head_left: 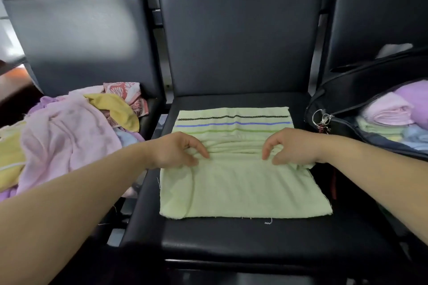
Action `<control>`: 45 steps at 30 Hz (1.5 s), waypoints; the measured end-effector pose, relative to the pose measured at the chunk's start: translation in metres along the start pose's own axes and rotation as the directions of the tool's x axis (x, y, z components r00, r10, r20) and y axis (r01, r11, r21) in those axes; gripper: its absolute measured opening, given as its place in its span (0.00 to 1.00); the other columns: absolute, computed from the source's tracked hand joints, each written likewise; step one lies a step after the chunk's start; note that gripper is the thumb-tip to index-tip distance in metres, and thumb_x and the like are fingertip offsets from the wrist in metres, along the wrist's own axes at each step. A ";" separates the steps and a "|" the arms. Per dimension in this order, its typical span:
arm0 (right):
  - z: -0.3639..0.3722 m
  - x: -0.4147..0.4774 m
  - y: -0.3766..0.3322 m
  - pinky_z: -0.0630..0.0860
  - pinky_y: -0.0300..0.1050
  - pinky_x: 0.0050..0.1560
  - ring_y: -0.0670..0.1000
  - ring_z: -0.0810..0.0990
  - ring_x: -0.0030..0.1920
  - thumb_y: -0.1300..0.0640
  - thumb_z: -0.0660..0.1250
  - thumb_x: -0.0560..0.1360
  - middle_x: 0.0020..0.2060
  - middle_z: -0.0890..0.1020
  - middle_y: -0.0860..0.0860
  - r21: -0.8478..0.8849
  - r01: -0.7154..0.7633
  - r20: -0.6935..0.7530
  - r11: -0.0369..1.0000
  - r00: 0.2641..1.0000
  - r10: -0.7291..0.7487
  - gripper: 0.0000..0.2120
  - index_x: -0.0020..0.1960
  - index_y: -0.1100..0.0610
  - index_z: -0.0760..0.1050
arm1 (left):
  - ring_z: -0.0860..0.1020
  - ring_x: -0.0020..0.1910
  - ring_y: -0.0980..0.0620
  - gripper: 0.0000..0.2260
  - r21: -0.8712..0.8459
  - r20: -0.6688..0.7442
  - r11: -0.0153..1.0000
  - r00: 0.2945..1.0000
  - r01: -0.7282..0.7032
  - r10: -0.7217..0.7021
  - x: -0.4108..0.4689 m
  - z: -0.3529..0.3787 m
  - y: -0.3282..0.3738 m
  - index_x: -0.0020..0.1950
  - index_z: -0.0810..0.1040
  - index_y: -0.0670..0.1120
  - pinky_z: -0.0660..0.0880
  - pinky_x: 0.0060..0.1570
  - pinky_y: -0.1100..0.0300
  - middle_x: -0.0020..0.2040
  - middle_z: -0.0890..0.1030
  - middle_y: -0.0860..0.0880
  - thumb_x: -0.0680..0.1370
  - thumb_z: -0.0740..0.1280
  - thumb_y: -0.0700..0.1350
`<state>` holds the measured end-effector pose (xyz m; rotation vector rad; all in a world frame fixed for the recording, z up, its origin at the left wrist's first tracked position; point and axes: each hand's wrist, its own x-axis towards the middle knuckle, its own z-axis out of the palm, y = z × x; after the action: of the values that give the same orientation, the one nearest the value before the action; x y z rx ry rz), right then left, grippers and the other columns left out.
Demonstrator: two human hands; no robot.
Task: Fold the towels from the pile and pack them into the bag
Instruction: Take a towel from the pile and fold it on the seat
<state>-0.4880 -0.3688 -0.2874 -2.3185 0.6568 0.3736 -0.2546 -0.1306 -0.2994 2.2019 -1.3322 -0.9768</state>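
1. A row of black padded seats with upright backrests (238, 37) fills the view; the middle seat (231, 240) is the working surface.
2. A pale green towel (243, 190) lies spread on the middle seat. Black, blue and green stripes run across it near its far edge.
3. On the seat to the left lies a loose pile of towels (69, 127): pink, yellow, purple and one with a red pattern.
4. On the right stands an open black bag (347, 90). Folded towels (389, 111) in pink, purple, green and blue are stacked inside. A key ring (320, 118) hangs at its near-left corner.
5. The left hand (178, 148) rests on the left part of the green towel, fingers curled, pinching a raised crease of cloth between thumb and fingertips.
6. The right hand (294, 146) pinches the same crease on the right part of the towel, fingers likewise curled.
7. The crease runs left to right between the two hands, across the middle of the towel, with bunched cloth just beyond it.
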 end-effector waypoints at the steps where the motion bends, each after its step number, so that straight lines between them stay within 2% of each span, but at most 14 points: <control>1: 0.001 -0.003 0.000 0.65 0.39 0.24 0.49 0.65 0.22 0.61 0.71 0.74 0.33 0.76 0.49 0.018 -0.010 0.054 1.000 0.999 0.009 0.14 0.44 0.41 0.84 | 0.78 0.50 0.51 0.13 0.004 0.048 1.000 0.999 -0.003 0.003 -0.006 0.000 -0.002 0.54 0.85 0.62 0.77 0.60 0.49 0.60 0.82 0.47 0.76 0.73 0.43; 3: 0.006 -0.012 -0.003 0.67 0.41 0.26 0.51 0.66 0.25 0.59 0.74 0.73 0.31 0.76 0.50 0.022 -0.012 0.132 1.000 0.991 0.009 0.12 0.44 0.40 0.84 | 0.80 0.58 0.48 0.13 -0.010 0.107 1.000 0.994 0.001 0.000 -0.018 0.002 -0.007 0.54 0.85 0.61 0.73 0.67 0.46 0.61 0.82 0.51 0.76 0.74 0.44; 7: 0.024 -0.031 -0.009 0.79 0.57 0.51 0.64 0.80 0.49 0.51 0.76 0.70 0.58 0.83 0.53 -0.088 0.047 0.251 0.995 0.968 -0.024 0.10 0.47 0.37 0.83 | 0.78 0.55 0.45 0.14 -0.048 0.198 0.999 0.980 0.005 0.004 -0.039 0.012 -0.016 0.57 0.84 0.59 0.71 0.60 0.51 0.60 0.82 0.46 0.72 0.75 0.52; 12: 0.042 -0.053 -0.008 0.69 0.34 0.61 0.35 0.74 0.62 0.56 0.77 0.73 0.59 0.79 0.36 0.038 0.032 0.351 0.999 0.936 -0.043 0.10 0.46 0.39 0.84 | 0.78 0.52 0.48 0.12 -0.160 0.254 0.987 0.966 -0.011 0.052 -0.061 0.021 -0.021 0.55 0.86 0.55 0.70 0.60 0.54 0.56 0.84 0.47 0.73 0.76 0.44; 14: 0.042 -0.055 -0.007 0.69 0.33 0.62 0.35 0.74 0.62 0.56 0.78 0.72 0.59 0.79 0.36 0.076 0.040 0.316 0.996 0.947 -0.062 0.11 0.46 0.40 0.84 | 0.80 0.55 0.56 0.12 -0.176 0.265 0.984 0.963 -0.003 0.050 -0.067 0.018 -0.018 0.53 0.87 0.55 0.73 0.61 0.61 0.55 0.85 0.54 0.75 0.76 0.38; 16: 0.038 -0.055 -0.007 0.74 0.38 0.58 0.40 0.79 0.55 0.55 0.79 0.72 0.56 0.81 0.38 0.106 0.052 0.241 0.993 0.968 -0.076 0.10 0.47 0.40 0.84 | 0.79 0.54 0.54 0.11 -0.178 0.241 0.984 0.969 -0.004 0.048 -0.069 0.013 -0.018 0.53 0.86 0.54 0.74 0.59 0.56 0.55 0.84 0.55 0.75 0.76 0.40; 19: 0.031 -0.050 -0.005 0.68 0.41 0.29 0.49 0.68 0.26 0.57 0.78 0.72 0.31 0.74 0.47 0.147 0.070 0.077 0.987 0.994 -0.082 0.10 0.45 0.41 0.84 | 0.74 0.50 0.47 0.11 -0.202 0.125 0.979 0.992 0.002 0.024 -0.065 0.004 -0.019 0.55 0.85 0.55 0.69 0.52 0.51 0.53 0.83 0.49 0.73 0.75 0.50; 21: 0.026 -0.046 -0.004 0.65 0.40 0.23 0.49 0.63 0.22 0.58 0.76 0.73 0.25 0.68 0.48 0.115 0.070 -0.036 0.991 0.997 -0.066 0.10 0.45 0.42 0.83 | 0.72 0.50 0.47 0.16 -0.185 -0.006 0.983 1.000 -0.012 0.010 -0.058 -0.001 -0.021 0.57 0.84 0.56 0.67 0.52 0.50 0.51 0.81 0.44 0.70 0.75 0.57; 25: 0.024 -0.034 0.002 0.79 0.46 0.34 0.52 0.78 0.29 0.56 0.76 0.73 0.42 0.82 0.44 0.018 0.071 -0.173 0.997 0.983 -0.067 0.10 0.47 0.40 0.83 | 0.79 0.46 0.44 0.07 -0.211 -0.228 0.977 0.973 -0.029 -0.021 -0.044 -0.005 -0.023 0.49 0.86 0.56 0.76 0.52 0.49 0.53 0.86 0.47 0.74 0.77 0.45; 27: 0.026 -0.025 0.010 0.83 0.52 0.49 0.57 0.85 0.44 0.54 0.77 0.73 0.53 0.83 0.43 -0.014 0.039 -0.219 0.999 0.975 -0.041 0.11 0.46 0.37 0.82 | 0.79 0.40 0.52 0.09 -0.211 -0.311 0.977 0.949 -0.016 -0.052 -0.038 -0.005 -0.025 0.46 0.87 0.53 0.77 0.43 0.60 0.47 0.87 0.49 0.76 0.75 0.38; 31: 0.024 -0.014 0.020 0.79 0.50 0.59 0.51 0.82 0.55 0.53 0.78 0.71 0.57 0.82 0.41 -0.002 0.062 -0.289 0.998 0.955 -0.060 0.11 0.45 0.37 0.82 | 0.69 0.26 0.58 0.05 -0.264 -0.438 0.965 0.890 0.006 -0.125 -0.029 -0.005 -0.023 0.46 0.86 0.49 0.67 0.26 0.69 0.31 0.75 0.50 0.77 0.74 0.38; 35: 0.022 -0.010 0.020 0.68 0.31 0.46 0.41 0.76 0.50 0.56 0.78 0.72 0.53 0.78 0.39 -0.012 0.106 -0.322 0.994 0.941 -0.104 0.13 0.47 0.39 0.81 | 0.69 0.23 0.58 0.03 -0.391 -0.461 0.920 0.867 -0.010 -0.187 -0.021 -0.004 -0.019 0.48 0.84 0.43 0.68 0.23 0.68 0.26 0.75 0.54 0.78 0.72 0.36; 40: 0.020 -0.006 0.017 0.69 0.33 0.33 0.38 0.76 0.34 0.56 0.80 0.71 0.47 0.80 0.42 0.161 0.132 -0.383 0.978 0.922 -0.061 0.10 0.46 0.44 0.82 | 0.78 0.36 0.51 0.04 -0.570 -0.479 0.820 0.831 -0.051 -0.282 -0.006 -0.005 -0.017 0.46 0.86 0.44 0.77 0.40 0.60 0.38 0.84 0.46 0.78 0.73 0.36; 45: 0.016 0.004 0.020 0.73 0.37 0.44 0.44 0.81 0.46 0.57 0.78 0.72 0.45 0.84 0.44 0.239 0.110 -0.438 0.965 0.899 0.006 0.07 0.46 0.47 0.84 | 0.77 0.34 0.52 0.09 -0.456 -0.603 0.890 0.745 -0.028 -0.285 0.007 -0.006 -0.033 0.43 0.85 0.50 0.76 0.36 0.64 0.37 0.84 0.50 0.78 0.72 0.36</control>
<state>-0.4972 -0.3721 -0.3117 -2.1699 0.8002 -0.2596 -0.2281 -0.1215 -0.3184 1.9990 -0.5568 -0.3911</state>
